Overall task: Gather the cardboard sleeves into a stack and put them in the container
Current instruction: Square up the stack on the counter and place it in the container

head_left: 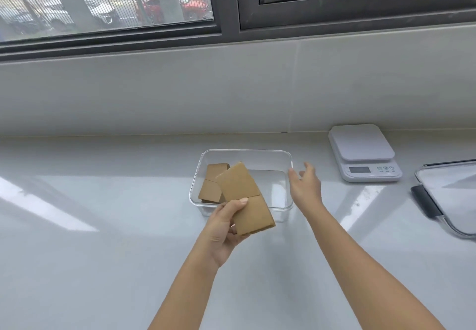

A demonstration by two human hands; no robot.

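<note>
My left hand (pixel 225 229) grips a flat brown stack of cardboard sleeves (pixel 244 198) by its near left edge, thumb on top. The stack tilts over the front of a clear rectangular container (pixel 288 158) on the white counter. Another brown cardboard sleeve (pixel 212 185) lies inside the container at its left side, partly hidden by the held stack. My right hand (pixel 305 185) hovers with fingers spread just beside the container's right wall, holding nothing.
A white kitchen scale (pixel 363 152) stands at the back right. A clear lid with a dark clip (pixel 448 195) lies at the right edge. A tiled wall (pixel 180 92) and a window rise behind the counter.
</note>
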